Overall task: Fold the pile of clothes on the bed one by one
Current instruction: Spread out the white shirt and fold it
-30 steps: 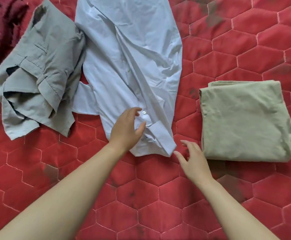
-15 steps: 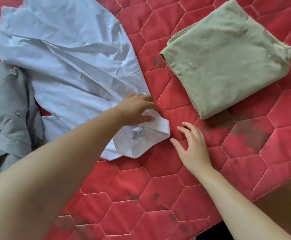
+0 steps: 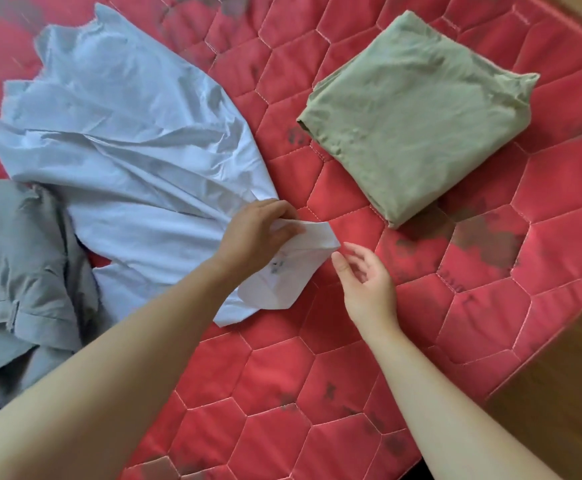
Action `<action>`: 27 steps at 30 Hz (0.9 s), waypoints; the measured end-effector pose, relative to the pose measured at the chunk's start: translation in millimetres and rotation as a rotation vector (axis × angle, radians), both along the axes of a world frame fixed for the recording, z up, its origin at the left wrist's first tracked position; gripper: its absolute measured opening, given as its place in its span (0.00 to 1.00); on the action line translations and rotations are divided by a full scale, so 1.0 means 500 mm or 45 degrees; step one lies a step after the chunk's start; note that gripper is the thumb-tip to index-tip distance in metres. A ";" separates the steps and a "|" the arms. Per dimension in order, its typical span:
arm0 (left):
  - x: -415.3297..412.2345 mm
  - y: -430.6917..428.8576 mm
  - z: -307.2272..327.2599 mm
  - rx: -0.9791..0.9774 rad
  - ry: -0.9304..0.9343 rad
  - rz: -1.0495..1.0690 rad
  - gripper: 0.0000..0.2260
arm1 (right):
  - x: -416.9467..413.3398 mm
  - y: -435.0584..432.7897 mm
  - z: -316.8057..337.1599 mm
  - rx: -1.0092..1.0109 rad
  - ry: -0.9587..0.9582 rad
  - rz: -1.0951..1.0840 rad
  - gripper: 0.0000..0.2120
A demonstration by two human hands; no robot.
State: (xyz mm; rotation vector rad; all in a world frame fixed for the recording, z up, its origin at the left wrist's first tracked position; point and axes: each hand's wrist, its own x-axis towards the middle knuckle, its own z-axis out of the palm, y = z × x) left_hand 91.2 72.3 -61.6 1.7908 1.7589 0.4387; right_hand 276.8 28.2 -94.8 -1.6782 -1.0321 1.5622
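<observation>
The left hand [image 3: 256, 233] pinches with curled fingers the cuff of the crumpled light blue cotton shirt [image 3: 137, 161], which lies on the red quilted bed [image 3: 282, 393]. The right hand [image 3: 367, 285] hovers just beside the cuff, its fingers loosely spread, holding nothing.

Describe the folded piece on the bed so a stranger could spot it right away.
On the red quilt, look to the upper right. The olive garment lies there alone, folded into a neat square. The blue shirt and grey trousers to its left are unfolded and rumpled.
</observation>
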 end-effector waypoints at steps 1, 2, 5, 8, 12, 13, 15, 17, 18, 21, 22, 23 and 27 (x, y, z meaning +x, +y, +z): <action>0.005 -0.001 0.020 -0.009 -0.046 0.074 0.03 | -0.003 0.014 0.018 0.013 0.035 -0.066 0.05; 0.011 -0.002 0.047 -0.019 -0.096 0.158 0.03 | -0.004 0.029 0.043 0.031 0.052 -0.107 0.04; 0.030 -0.005 0.164 -0.012 -0.212 0.331 0.03 | 0.006 0.073 0.162 0.067 0.080 -0.141 0.07; 0.047 0.005 0.342 0.126 -0.218 0.326 0.04 | 0.032 0.121 0.339 0.125 0.182 -0.023 0.07; 0.053 0.035 0.615 0.356 -0.278 0.422 0.06 | 0.072 0.171 0.591 0.244 -0.134 0.332 0.36; 0.051 0.040 0.682 0.422 -0.281 0.427 0.07 | 0.082 0.180 0.651 0.291 -0.201 0.379 0.45; 0.039 0.041 0.800 0.543 -0.297 0.471 0.09 | 0.098 0.195 0.758 0.372 -0.214 0.435 0.52; 0.016 0.028 0.899 0.597 -0.356 0.554 0.09 | 0.100 0.208 0.840 0.393 -0.134 0.489 0.52; 0.002 0.019 0.939 0.634 -0.370 0.579 0.07 | 0.095 0.211 0.872 0.408 -0.110 0.536 0.51; -0.042 -0.008 1.041 0.762 -0.273 0.608 0.03 | 0.048 0.215 0.944 0.523 -0.064 0.680 0.43; -0.055 -0.016 1.070 0.815 -0.229 0.622 0.04 | 0.023 0.211 0.964 0.546 -0.018 0.709 0.41; -0.064 -0.023 1.097 0.876 -0.186 0.636 0.06 | -0.002 0.203 0.982 0.556 0.032 0.731 0.38; -0.078 -0.049 1.169 1.041 -0.182 0.755 0.08 | -0.073 0.160 1.033 0.613 0.234 0.761 0.25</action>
